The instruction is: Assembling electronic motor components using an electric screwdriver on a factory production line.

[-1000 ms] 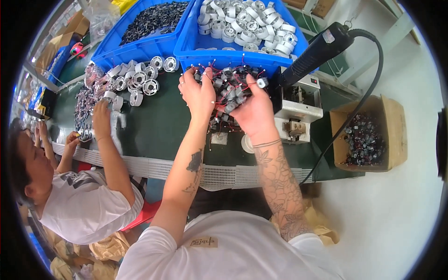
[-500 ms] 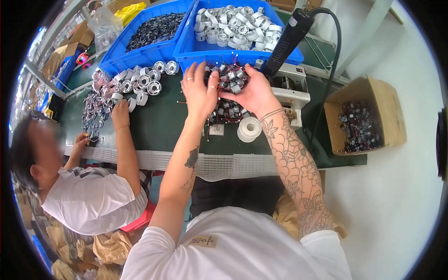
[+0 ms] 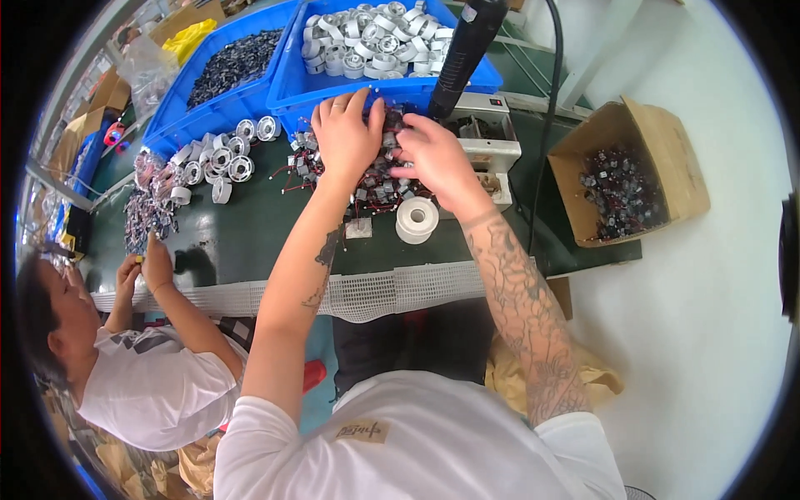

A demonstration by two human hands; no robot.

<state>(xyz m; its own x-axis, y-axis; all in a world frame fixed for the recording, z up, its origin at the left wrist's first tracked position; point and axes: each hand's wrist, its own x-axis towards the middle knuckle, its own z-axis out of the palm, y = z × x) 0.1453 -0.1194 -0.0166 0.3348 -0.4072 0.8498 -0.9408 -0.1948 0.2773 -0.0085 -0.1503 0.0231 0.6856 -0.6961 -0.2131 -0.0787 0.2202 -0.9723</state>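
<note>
A heap of small grey-and-black motors with thin red wires [image 3: 379, 193] lies on the dark green table in front of me. On the heap's top rests my left hand [image 3: 346, 140], its fingers stretched forward and a ring on one of them. My right hand [image 3: 435, 158] reaches into the heap's right side. Its fingers point left, slightly bent and apart, with motors between the two hands. Neither hand shows a motor gripped in its fingers, though the fingertips are partly hidden. A white spool [image 3: 417, 220] stands just below my right hand.
Behind are blue bins of white round housings [image 3: 375, 42] and small black parts [image 3: 233, 67]. A black cylindrical tool [image 3: 462, 58] with a cable hangs by a metal machine [image 3: 492, 150]. A cardboard box [image 3: 679, 167] holds motors. A co-worker [image 3: 158, 379] handles wired parts at left.
The motors gathered between my hands are down on the heap, spread further left. My left hand has flattened over them. The co-worker's right hand has left the white housings. The whole view has shifted.
</note>
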